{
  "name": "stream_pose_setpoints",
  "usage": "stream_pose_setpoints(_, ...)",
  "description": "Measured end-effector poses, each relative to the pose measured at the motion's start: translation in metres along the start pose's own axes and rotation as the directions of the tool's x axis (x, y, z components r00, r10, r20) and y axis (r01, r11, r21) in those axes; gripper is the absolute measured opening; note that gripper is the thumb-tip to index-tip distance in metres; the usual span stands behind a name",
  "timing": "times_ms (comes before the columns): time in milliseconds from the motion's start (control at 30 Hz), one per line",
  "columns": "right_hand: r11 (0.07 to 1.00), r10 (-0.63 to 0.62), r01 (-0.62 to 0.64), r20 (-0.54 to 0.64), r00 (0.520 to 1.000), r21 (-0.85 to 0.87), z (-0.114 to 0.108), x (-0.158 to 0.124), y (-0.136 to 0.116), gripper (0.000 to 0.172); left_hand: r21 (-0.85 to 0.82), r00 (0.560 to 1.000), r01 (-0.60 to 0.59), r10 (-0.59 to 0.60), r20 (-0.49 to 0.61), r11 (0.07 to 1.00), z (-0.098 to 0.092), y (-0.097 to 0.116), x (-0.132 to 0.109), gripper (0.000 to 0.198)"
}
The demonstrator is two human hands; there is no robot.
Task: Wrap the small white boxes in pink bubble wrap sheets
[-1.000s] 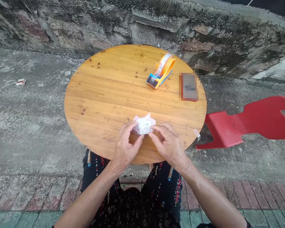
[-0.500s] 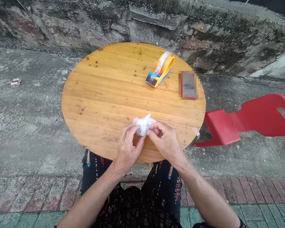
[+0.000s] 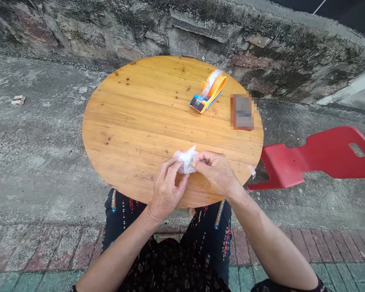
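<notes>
Left hand (image 3: 166, 188): fingers bent, thumb apart from them with a partial gap; fingertips and thumb hold the left and near sides of a small plastic-wrapped bundle (image 3: 187, 160). Right hand (image 3: 217, 170): nearly closed, thumb and forefinger pinching at the bundle's right side; the other fingers are curled.

Bundle position: near side of the round wooden table (image 3: 134, 121), roughly midway across, between the two hands. Whitish crumpled wrap; contents unclear. One peak of wrap points away from the person, leaning slightly right. Long axis: cannot tell, outline irregular and partly covered by fingers.

Tape dispenser (image 3: 208, 93), orange and blue: far right part of table, well apart from both hands, cutter end toward the person, its length slanting away to the right.
</notes>
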State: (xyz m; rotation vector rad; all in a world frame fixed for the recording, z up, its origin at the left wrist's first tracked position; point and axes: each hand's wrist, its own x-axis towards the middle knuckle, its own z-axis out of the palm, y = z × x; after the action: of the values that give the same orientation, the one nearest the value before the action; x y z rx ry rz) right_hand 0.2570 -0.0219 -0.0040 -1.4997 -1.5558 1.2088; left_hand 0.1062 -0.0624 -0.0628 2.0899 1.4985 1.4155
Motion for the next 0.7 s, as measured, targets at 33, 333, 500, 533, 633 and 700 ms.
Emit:
stream_pose_setpoints(33,1.0,-0.006,0.005,0.019,1.0,0.03,-0.002,0.0,0.0,0.008,-0.003,1.0,0.005,-0.005,0.0,1.0,0.0,0.0,0.0,0.035)
stream_pose_setpoints(333,0.721,-0.511,0.499,0.118,0.852,-0.481,-0.017,-0.019,-0.001,0.017,-0.124,0.99,0.131,-0.124,0.065,0.984,-0.006,0.001,0.015,0.035)
stream_pose_setpoints(500,0.493,-0.503,0.5,0.236,0.832,-0.712,-0.015,-0.014,-0.006,0.017,-0.136,0.986,0.151,-0.139,0.09,0.979,-0.004,0.0,0.019,0.035)
stream_pose_setpoints(533,0.458,-0.497,0.495,0.249,0.831,-0.739,-0.014,-0.012,-0.007,0.017,-0.134,0.986,0.151,-0.14,0.091,0.979,-0.003,0.001,0.019,0.034)
stream_pose_setpoints(633,0.406,-0.476,0.481,0.269,0.837,-0.777,-0.01,-0.009,-0.008,0.02,-0.123,0.988,0.145,-0.136,0.079,0.982,-0.002,0.001,0.019,0.034)
stream_pose_setpoints(700,0.446,-0.46,0.477,0.264,0.848,-0.757,-0.01,-0.009,-0.007,0.021,-0.122,0.988,0.143,-0.135,0.07,0.982,-0.002,0.002,0.019,0.034)
